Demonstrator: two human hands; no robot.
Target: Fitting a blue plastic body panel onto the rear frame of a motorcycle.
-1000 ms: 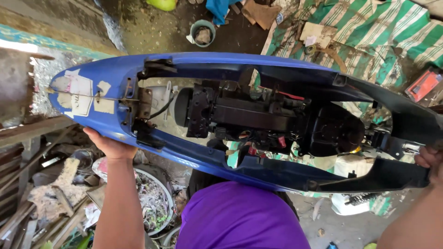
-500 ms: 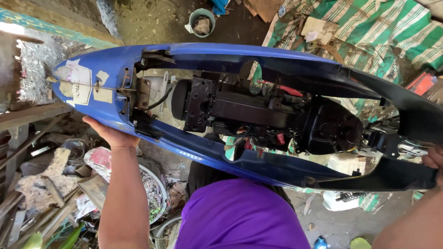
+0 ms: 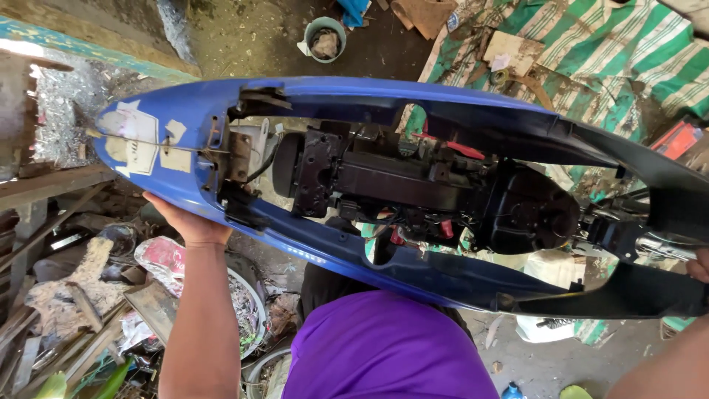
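Currently, the blue motorcycle body shell (image 3: 354,251) is held horizontally across the person's front, spanning from one hand to the other. The left hand (image 3: 188,222) supports the shell's near lower edge from beneath, palm up, close to the tail end bearing pale stickers (image 3: 136,144). The right hand (image 3: 698,264) is barely visible at the frame edge beside the black front end; whether it grips cannot be determined.

Between the hands, a black component block (image 3: 436,185) with wiring sits inside the shell.

Risks, as judged:
- The open-palm support gives no clamping; a tilt could let the shell slide off.
- Uneven lift could twist the thin plastic edges.
- Scrap and a metal bowl (image 3: 247,307) below the left hand are a tripping hazard.
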